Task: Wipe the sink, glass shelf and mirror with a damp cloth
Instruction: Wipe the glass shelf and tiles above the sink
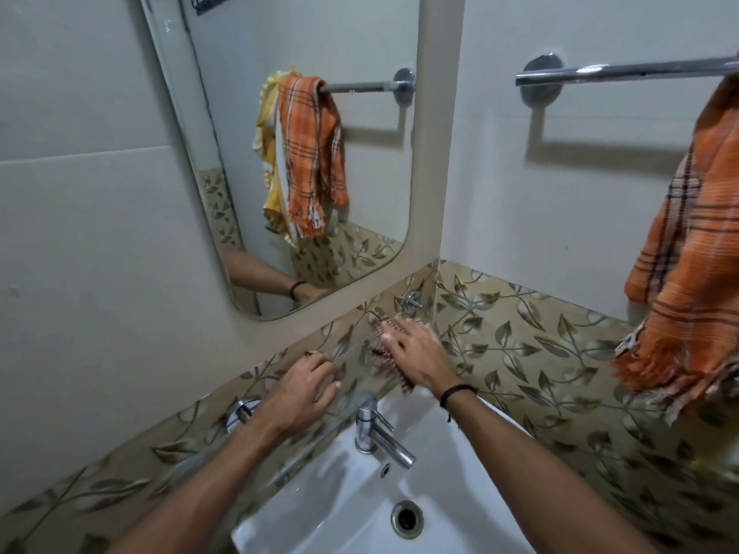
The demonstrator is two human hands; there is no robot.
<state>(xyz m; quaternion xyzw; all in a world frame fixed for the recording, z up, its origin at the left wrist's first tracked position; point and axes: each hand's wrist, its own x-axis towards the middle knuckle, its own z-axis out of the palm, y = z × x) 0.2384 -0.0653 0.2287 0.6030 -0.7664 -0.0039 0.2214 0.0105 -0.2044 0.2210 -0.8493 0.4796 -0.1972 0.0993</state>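
My right hand (pixel 418 353) lies flat, fingers straight, pressing a reddish patterned cloth (pixel 378 347) onto the right end of the clear glass shelf (pixel 354 373) above the sink. My left hand (pixel 306 389) rests its bent fingertips on the shelf's middle and holds nothing. The white sink (pixel 452 477) sits below with a chrome tap (pixel 378 431) and drain (pixel 407 518). The mirror (pixel 312 153) hangs above the shelf and reflects a forearm and a hanging towel.
An orange checked towel (pixel 688 273) hangs from a chrome rail (pixel 624 72) on the right wall. Chrome brackets (pixel 412 301) hold the shelf against leaf-patterned tiles. The right wall meets the mirror wall in a corner just beyond my right hand.
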